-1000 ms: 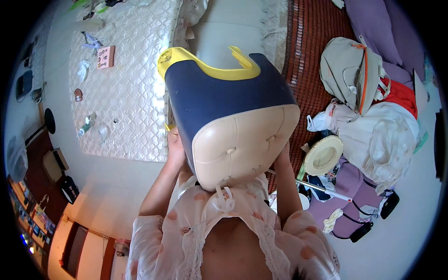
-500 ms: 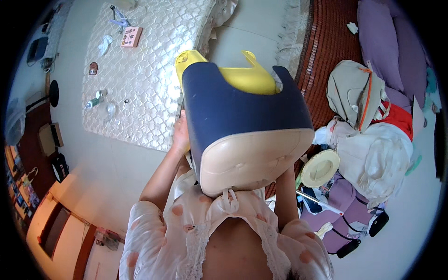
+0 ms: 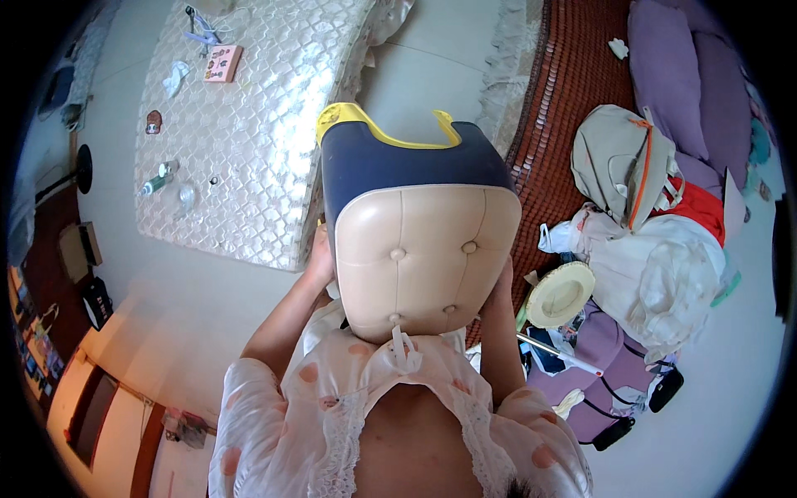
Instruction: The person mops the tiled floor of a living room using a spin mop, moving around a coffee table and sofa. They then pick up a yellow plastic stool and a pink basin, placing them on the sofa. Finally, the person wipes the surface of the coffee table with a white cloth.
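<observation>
Both hands are up on a small stool [image 3: 419, 224], navy-bodied with a yellow rim and a beige tufted cushion, held tipped on its side in front of the chest. The left hand [image 3: 320, 257] presses flat against its left flank, the right hand [image 3: 501, 286] against its right flank; each grip is wrapped onto the stool's side, fingers mostly hidden behind it, so the stool sits squarely between the two palms. Its cushion faces up toward the camera, and its axis from cushion to yellow rim points away from the body, toward the floor ahead. Neither hand is nearer; they mirror each other. Beyond the left grip lies a quilted mattress [image 3: 241, 141] strewn with small items. Beyond the right grip, a woven mat [image 3: 573, 91], a straw hat [image 3: 560, 295] and heaped bags and clothes [image 3: 656, 249] crowd the floor.
</observation>
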The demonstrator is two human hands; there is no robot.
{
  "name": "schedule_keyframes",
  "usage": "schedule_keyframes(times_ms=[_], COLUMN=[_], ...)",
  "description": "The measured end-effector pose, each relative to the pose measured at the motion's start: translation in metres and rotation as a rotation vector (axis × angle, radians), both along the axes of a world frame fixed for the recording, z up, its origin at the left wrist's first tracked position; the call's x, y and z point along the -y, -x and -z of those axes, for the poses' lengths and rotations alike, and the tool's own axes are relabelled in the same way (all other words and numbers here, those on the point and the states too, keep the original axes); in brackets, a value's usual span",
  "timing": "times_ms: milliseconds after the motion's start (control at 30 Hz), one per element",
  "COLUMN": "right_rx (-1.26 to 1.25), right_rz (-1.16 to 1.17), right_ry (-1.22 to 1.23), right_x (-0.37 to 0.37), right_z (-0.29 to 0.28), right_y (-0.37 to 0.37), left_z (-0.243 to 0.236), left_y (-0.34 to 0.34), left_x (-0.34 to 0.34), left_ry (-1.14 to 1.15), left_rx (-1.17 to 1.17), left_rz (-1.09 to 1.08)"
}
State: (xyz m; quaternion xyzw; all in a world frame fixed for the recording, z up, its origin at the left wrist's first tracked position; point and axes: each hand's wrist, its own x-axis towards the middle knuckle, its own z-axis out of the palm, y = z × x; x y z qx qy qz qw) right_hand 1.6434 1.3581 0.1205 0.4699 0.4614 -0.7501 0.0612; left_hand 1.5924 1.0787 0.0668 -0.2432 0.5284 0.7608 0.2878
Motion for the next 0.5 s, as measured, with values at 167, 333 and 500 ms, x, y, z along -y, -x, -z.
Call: schedule_keyframes(times_ms=[167, 333, 500], right_rx=[0.002, -0.005, -0.093], right_rz=[0.086, 0.105, 0.009], right_ry=[0.157, 0.155, 0.146], right_x=[0.001, -0.023, -0.019], right_z=[-0.01, 0.028, 0.01], right_y=[-0.009, -0.035, -0.023], left_z=[-0.006, -0.01, -0.011], left_y=[0.007, 0.013, 0.012], left_x=[-0.004, -0.008, -0.007], left_ry=[0.103, 0.102, 0.101], left_rx=[-0.061, -0.036, -0.039], left_rz=[0.041, -0.014, 0.056])
